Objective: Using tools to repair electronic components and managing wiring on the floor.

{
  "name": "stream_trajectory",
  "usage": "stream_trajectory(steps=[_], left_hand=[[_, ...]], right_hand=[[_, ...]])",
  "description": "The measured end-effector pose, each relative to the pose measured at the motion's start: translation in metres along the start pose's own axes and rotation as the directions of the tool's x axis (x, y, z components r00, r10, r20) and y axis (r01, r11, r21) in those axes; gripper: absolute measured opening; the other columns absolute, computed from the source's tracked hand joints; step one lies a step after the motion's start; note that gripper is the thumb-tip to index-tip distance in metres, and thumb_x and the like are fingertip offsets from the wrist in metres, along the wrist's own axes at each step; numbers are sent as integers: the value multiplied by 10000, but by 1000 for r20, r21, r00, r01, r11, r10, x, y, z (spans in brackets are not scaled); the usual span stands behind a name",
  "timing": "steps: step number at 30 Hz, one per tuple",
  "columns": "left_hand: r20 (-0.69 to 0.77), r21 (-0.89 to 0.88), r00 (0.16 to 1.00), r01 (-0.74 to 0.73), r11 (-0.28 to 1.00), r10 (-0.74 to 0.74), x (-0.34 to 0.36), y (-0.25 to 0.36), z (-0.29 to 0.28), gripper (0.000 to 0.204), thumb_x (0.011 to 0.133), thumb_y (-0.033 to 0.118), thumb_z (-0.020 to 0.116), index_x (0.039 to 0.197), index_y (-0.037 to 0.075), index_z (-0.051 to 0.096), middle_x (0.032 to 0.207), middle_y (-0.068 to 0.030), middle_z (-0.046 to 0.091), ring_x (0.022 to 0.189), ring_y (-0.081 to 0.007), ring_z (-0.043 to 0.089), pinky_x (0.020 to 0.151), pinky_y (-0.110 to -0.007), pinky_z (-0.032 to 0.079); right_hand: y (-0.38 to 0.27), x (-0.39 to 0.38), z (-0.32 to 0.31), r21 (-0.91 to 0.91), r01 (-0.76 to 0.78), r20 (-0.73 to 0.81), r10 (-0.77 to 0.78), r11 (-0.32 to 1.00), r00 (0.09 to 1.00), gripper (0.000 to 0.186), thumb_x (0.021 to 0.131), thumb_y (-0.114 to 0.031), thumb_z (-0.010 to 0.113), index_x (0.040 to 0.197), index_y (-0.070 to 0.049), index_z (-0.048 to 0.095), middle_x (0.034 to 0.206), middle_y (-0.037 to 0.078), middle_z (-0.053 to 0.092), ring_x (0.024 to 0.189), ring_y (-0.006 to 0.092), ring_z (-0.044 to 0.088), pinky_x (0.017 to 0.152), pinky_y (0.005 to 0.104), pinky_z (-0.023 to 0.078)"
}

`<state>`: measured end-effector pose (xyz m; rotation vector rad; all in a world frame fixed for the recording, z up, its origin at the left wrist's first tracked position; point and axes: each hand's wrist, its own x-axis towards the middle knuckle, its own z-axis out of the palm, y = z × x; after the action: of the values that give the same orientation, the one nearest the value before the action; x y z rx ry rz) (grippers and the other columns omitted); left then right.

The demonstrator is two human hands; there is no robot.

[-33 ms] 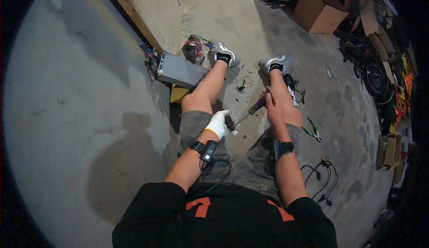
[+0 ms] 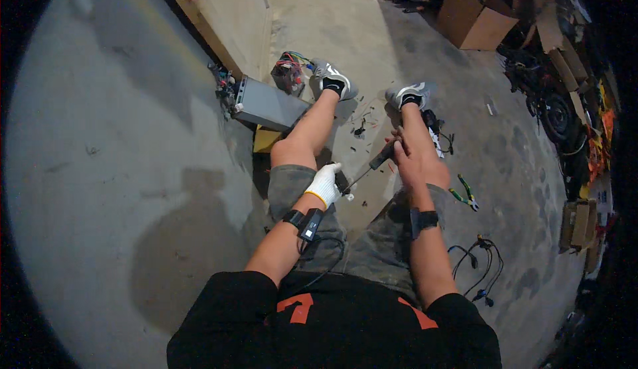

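My left hand (image 2: 325, 185), in a white knit glove, is closed on a small black part (image 2: 341, 181) above my left thigh. Bare, my right hand (image 2: 407, 163) grips a screwdriver (image 2: 381, 157) by its dark handle. The slim metal shaft slants down to the left, and its tip meets or nearly meets the black part. Exact contact is too small to make out. A small whitish bit shows at the part's lower end. Beyond my right knee, pliers (image 2: 466, 194) with green-and-black handles lie on the floor.
Left of my left leg lies a grey metal case (image 2: 271, 104) on a yellow box (image 2: 266, 140), beside a bundle of coloured wires (image 2: 288, 74). Black cables (image 2: 488, 266) lie at right. Small scraps dot the floor between my feet. A cardboard box (image 2: 473, 16) and clutter line the far right.
The fingers of my right hand have shifted slightly around the screwdriver handle, and the wrist has turned a little. My left hand and the black part stay in place.
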<state>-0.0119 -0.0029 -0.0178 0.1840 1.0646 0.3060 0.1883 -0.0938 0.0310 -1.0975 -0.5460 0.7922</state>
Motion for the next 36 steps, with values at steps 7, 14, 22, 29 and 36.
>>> stream_trajectory(steps=[7,14,22,29,36], left_hand=[[-56,-32,998,-38,999,36,5,-2,-2,244,958,255,529,1107,68,479,957,-163,531,747,-363,572,641,-633,532],[-34,-55,999,2,998,-4,17,-2,-12,291,971,300,509,1120,52,474,958,-180,545,763,-444,611,585,-658,470],[-13,-11,1000,-8,1000,8,19,-4,-11,301,965,311,508,1118,55,470,950,-184,554,774,-458,608,536,-631,446],[-9,-5,1000,11,1000,-11,17,-2,-10,277,971,311,479,1126,82,460,1010,-195,546,770,-467,609,509,-635,424],[35,112,998,53,992,-57,9,2,-13,261,972,302,467,1120,87,461,998,-191,563,745,-437,621,516,-630,403]], right_hand=[[-17,-1,-11,-604,-163,-2,203,780,979,502,946,-123,624,1405,-12,455,1227,114,604,1005,184,632,874,305,524],[-18,-7,4,-85,-35,84,43,996,996,468,891,-171,708,1301,2,564,954,68,645,895,151,631,776,286,529],[-10,-1,-3,-402,-149,25,174,903,984,512,933,-95,635,1401,-17,444,1173,104,602,1010,186,619,918,342,527],[-32,-9,8,13,-168,204,161,986,966,487,939,-92,628,1382,-10,444,1231,126,600,1086,234,628,948,351,519],[-12,0,0,-267,-108,69,131,958,989,464,897,-143,701,1294,20,524,1060,101,652,964,192,648,851,323,548]])
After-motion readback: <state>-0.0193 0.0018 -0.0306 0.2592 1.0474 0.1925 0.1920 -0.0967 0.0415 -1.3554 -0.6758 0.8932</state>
